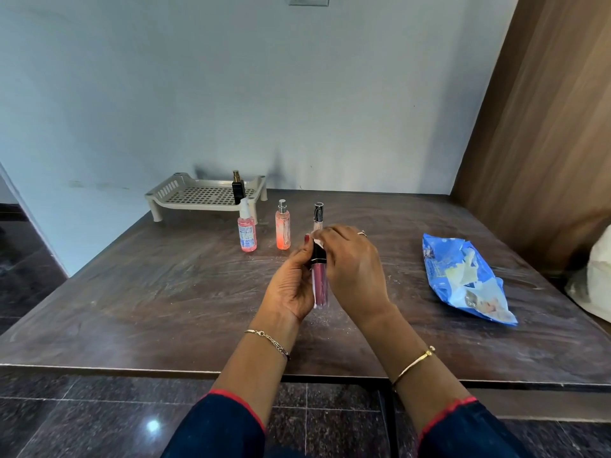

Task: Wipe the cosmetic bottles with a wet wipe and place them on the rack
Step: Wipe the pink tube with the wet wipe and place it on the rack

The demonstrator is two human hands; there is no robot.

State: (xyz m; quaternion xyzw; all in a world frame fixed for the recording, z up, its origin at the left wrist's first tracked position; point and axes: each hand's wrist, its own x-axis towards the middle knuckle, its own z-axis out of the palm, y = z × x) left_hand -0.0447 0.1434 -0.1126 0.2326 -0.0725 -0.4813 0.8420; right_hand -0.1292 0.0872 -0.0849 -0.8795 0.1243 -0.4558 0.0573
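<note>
Head view: my left grip clasps the gloss tube, right grip pinches the wipe over its cap; I'd twist slowly.

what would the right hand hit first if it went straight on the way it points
Likely the slim pale tube with a black cap, standing just beyond the right hand; depth is unclear.

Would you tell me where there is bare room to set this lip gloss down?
Bare: the rack grid left of the black bottle, and the table between right hand and wipes pack. Crowded: the three bottles by the rack's right corner.
</note>
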